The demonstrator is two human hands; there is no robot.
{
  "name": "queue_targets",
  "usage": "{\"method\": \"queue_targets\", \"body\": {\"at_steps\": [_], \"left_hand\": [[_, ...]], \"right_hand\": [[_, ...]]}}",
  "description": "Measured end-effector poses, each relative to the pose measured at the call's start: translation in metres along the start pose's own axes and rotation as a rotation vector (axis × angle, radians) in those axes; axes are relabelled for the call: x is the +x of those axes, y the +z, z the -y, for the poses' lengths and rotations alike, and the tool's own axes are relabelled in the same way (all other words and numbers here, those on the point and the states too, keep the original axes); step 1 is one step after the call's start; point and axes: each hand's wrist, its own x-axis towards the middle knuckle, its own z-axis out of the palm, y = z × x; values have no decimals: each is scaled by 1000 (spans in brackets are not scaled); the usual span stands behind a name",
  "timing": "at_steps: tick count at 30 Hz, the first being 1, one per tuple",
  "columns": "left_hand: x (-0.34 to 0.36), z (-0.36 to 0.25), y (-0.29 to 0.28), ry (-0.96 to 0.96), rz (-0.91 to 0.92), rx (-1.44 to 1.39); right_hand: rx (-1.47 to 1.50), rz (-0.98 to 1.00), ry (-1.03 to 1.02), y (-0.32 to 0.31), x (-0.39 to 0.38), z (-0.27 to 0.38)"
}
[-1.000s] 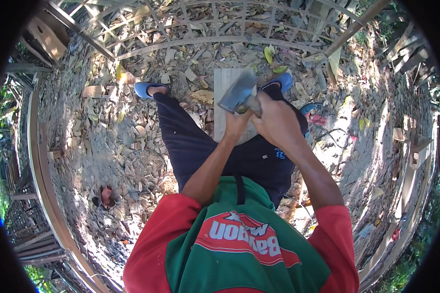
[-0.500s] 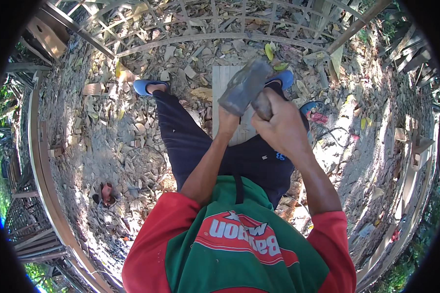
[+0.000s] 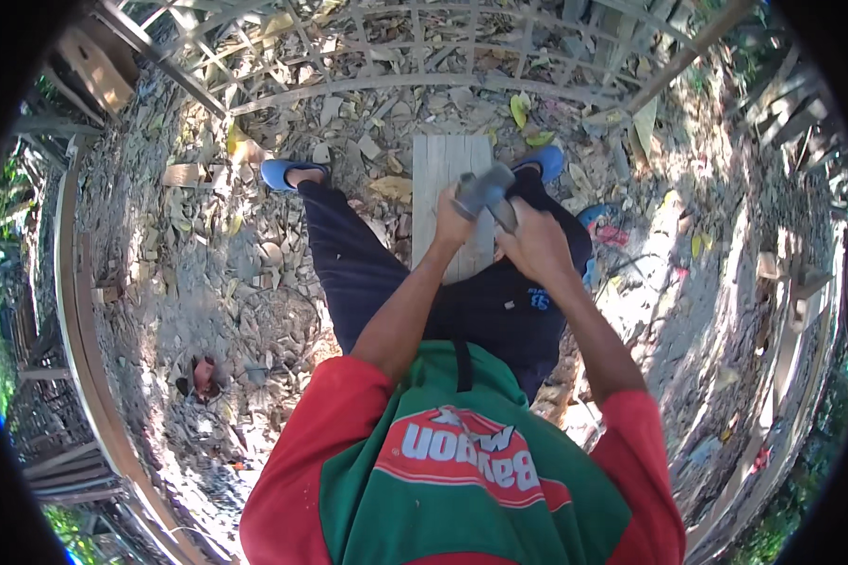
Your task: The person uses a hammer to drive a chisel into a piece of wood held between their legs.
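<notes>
My right hand grips the short handle of a hammer, its heavy grey head tilted over a wooden board. Directly beside and partly under that head is my left hand, which looks curled closed. The hammer head covers its fingertips, so what it holds is hidden. Between my legs the pale, flat board stretches away from me, and both hands are above its right half.
Blue clogs are on my feet, set wide apart. Dry leaves and wood scraps cover the ground. A wooden lattice curves across the far side, and a long wooden rail runs along the left. A reddish object lies at left.
The hammer has come down from nearer the camera, its head now lower against my left hand. My right hand has dropped with it, while my left hand has shifted only slightly.
</notes>
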Motion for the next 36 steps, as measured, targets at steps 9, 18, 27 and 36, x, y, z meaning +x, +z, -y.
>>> {"method": "queue_targets", "body": {"at_steps": [9,18,27,36], "left_hand": [[-50,-110,-111,-164,-177,10],[-89,-50,-175,-696,307,1225],[-109,10,-172,-584,-88,1382],[-109,14,-173,-605,-91,1409]], "right_hand": [[140,127,407,51,-162,-77],[28,12,419,60,-137,-83],[51,2,543,57,-120,-82],[110,20,534,58,-109,-87]]}}
